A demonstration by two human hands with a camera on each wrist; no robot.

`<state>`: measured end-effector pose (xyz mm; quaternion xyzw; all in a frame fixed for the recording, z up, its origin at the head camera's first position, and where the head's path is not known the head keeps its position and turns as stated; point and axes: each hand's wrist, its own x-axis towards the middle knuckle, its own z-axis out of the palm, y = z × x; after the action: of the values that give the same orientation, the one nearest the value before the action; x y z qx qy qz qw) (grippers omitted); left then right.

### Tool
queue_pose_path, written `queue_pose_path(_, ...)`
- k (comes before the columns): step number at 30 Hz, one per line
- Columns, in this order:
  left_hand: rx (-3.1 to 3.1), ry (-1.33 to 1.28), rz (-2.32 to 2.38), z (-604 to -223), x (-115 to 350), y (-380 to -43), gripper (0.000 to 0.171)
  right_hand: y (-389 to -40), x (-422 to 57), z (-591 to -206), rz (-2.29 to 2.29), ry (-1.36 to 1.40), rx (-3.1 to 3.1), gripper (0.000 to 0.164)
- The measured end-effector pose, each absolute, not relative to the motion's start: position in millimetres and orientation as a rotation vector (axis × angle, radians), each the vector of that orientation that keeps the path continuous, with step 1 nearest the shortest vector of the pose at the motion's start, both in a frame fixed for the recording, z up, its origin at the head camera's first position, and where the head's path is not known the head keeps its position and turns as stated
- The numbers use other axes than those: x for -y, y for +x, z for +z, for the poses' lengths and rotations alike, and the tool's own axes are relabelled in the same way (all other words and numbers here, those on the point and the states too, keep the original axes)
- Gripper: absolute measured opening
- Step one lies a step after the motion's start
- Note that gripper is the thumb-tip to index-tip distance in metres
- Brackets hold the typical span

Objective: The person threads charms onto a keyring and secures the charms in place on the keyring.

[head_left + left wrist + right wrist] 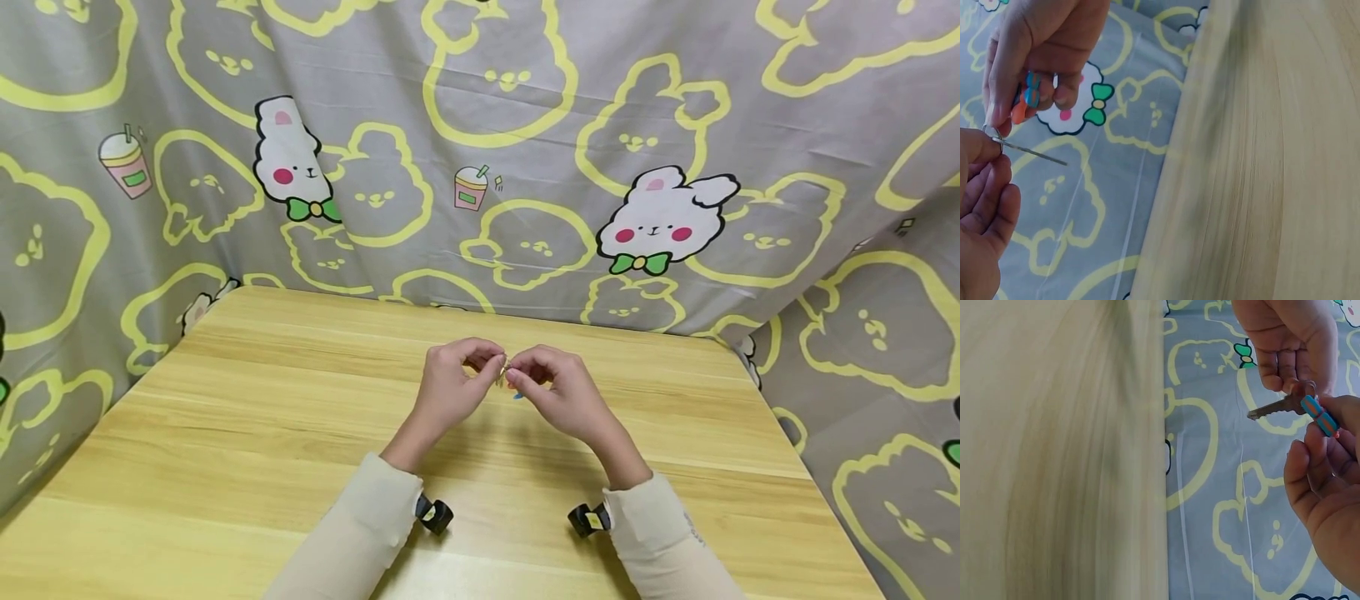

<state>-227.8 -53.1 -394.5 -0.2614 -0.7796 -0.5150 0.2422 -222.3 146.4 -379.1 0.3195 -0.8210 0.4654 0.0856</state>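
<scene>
Both hands meet above the table. My left hand (456,385) pinches a metal key (1275,408) near its head between thumb and fingertips; the notched blade points away from the fingers. Close against it, my right hand (561,390) pinches a small metal key ring (991,131) with its thumb and index finger. A blue and orange bow-shaped charm (1032,90) hangs by the right fingers, and its striped face (1319,415) shows in the right wrist view. Fingertips hide much of the ring.
A wood-grain table (262,433) lies under the hands. Behind it and at both sides hangs a grey curtain (405,100) with yellow cartoon outlines. Each sleeve cuff carries a small black camera mount, the left one (435,515) and the right one (587,521).
</scene>
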Motion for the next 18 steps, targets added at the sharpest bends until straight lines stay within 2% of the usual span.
queue_pose_path(18, 2.136, -0.952, -1.134, -390.1, 60.8, -229.2, 0.005, -221.4, -148.6, -376.3, 1.376, 0.977, 2.441, 0.010)
